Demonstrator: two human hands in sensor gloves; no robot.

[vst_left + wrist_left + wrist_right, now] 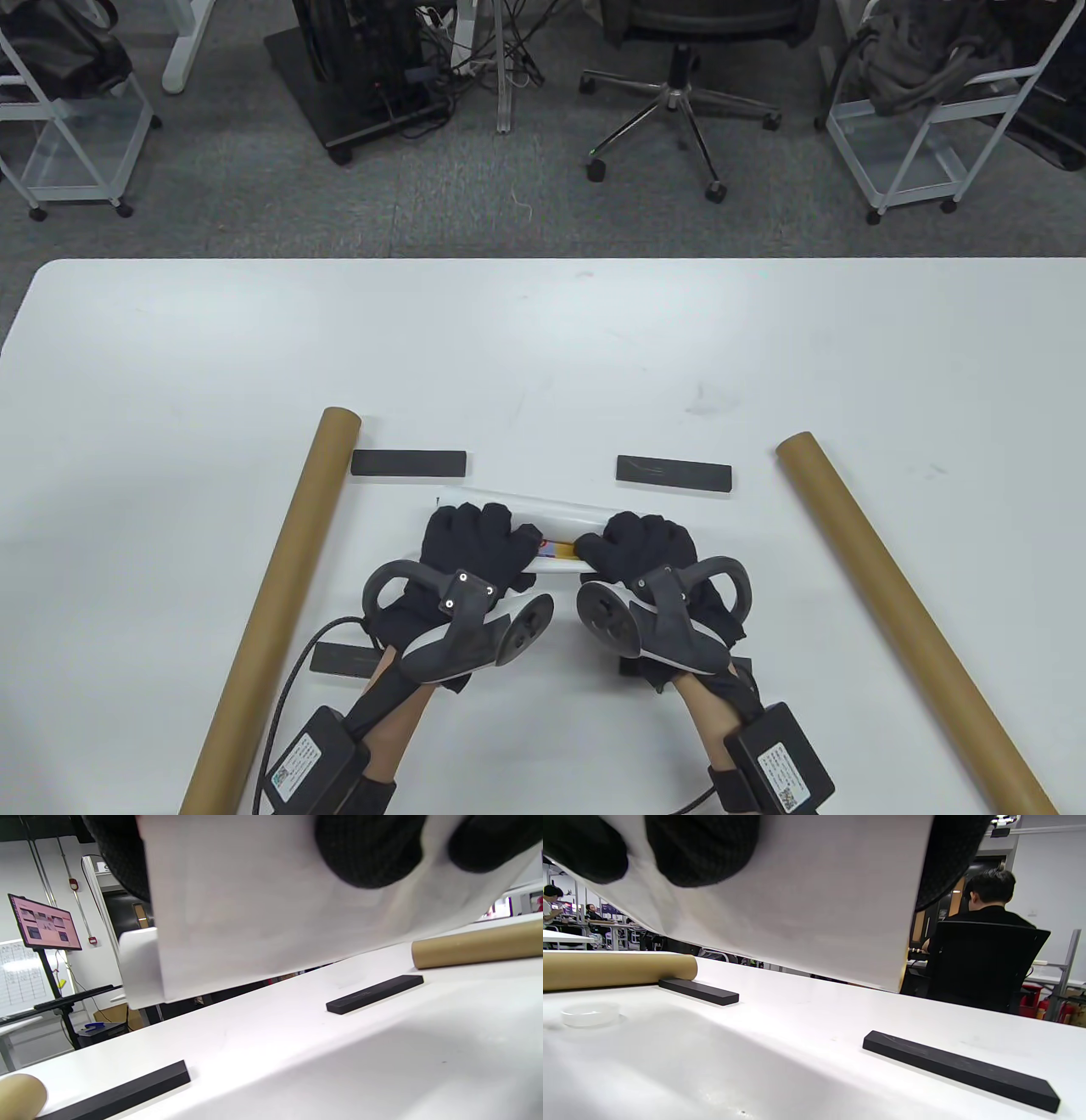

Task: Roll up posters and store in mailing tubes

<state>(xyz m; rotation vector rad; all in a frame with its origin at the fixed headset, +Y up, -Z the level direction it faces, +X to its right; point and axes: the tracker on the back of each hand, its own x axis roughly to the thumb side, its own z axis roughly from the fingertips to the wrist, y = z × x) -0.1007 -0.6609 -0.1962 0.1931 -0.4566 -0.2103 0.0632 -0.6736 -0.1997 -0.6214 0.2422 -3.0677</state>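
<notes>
Posters point(556, 509) are being rolled into one white roll, lifted just above the table point(543, 356), and are being gripped by the left hand point(475, 539) and right hand point(640, 548). Both tubes point(280, 594) are being left unfilled.

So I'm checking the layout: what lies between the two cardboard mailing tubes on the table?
In the table view, between the left tube and right tube: the rolled poster gripped by both hands, plus black bars.

Gloved fingers point(365, 853) grip white poster point(254, 912); black bar point(375, 993) beyond
</notes>
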